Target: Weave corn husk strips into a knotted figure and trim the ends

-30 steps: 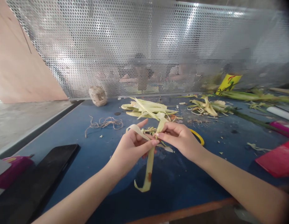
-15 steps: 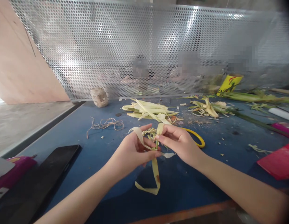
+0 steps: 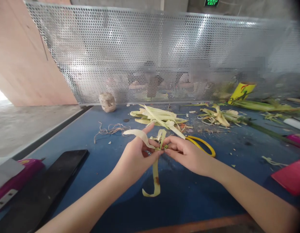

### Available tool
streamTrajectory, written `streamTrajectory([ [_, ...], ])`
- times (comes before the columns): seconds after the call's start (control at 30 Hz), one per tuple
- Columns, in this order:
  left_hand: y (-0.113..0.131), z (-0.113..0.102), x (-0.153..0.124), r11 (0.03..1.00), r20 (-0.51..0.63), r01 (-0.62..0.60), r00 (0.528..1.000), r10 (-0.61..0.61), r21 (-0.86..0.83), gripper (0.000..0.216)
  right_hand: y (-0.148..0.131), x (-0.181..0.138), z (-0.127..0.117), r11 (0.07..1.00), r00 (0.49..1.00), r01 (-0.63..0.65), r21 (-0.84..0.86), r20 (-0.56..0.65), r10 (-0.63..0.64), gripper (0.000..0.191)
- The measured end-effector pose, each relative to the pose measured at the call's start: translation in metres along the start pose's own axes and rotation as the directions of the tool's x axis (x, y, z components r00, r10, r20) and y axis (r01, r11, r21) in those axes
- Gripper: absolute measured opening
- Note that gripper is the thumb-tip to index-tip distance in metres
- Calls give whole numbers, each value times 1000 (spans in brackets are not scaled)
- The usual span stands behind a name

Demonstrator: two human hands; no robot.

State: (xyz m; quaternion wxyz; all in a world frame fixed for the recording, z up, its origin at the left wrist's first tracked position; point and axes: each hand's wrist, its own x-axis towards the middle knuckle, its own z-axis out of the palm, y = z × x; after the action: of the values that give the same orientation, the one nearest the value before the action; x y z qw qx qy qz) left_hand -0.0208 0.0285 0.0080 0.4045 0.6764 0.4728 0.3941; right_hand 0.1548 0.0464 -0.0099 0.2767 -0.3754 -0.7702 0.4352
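My left hand (image 3: 133,158) pinches a small bundle of pale green leaf strips (image 3: 156,174) between thumb and fingers, its index finger stretched out forward. One strip hangs down below the fingers with a brown spot on it, and another pale strip (image 3: 136,132) curls over the back of the hand. Meeting it from the other side, my right hand (image 3: 188,155) has thumb and fingers closed on a small green part of the same bundle. Fingers hide much of where the strips join. Just beyond the right hand lies a yellow looped handle (image 3: 209,147), probably of scissors.
Cut leaves (image 3: 157,116) lie in a pile ahead, with tangled string (image 3: 111,130) and a wrapped roll (image 3: 107,103) to the left. A black phone (image 3: 65,171) is at left, a red object (image 3: 292,176) at right. A perforated metal screen (image 3: 130,42) stands behind the blue table.
My right hand has come down and in, its fingertips now close to the left thumb. The hanging strip has swung left. The view has tilted up slightly.
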Motion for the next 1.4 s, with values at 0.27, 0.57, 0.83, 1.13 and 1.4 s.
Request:
streamTrajectory([
  [0.27, 1, -3, 2, 999, -1, 6, 1000, -6, 44, 52, -6, -5, -12, 977, 1000, 6, -213, 17, -3, 21],
  [0.57, 2, -6, 3, 990, 29, 65, 998, -62, -122, 78, -1, -2, -7, 999, 997, 20, 47, 70, -23, 21],
  [0.83, 2, 0, -1, 987, 28, -9, 999, 14, -160, 100, 2, 8, -1, 968, 993, -83, 238, 97, 61, 28],
  [1.13, -5, 1, 0, 990, -69, -13, 998, 4, -141, 101, -4, 2, 5, 998, 1000, -11, 59, -2, 12, 14],
  [1.4, -3, -3, 0, 974, 69, 74, 996, -61, -215, 109, -3, 3, 4, 985, 995, -90, 146, 49, 84, 19],
])
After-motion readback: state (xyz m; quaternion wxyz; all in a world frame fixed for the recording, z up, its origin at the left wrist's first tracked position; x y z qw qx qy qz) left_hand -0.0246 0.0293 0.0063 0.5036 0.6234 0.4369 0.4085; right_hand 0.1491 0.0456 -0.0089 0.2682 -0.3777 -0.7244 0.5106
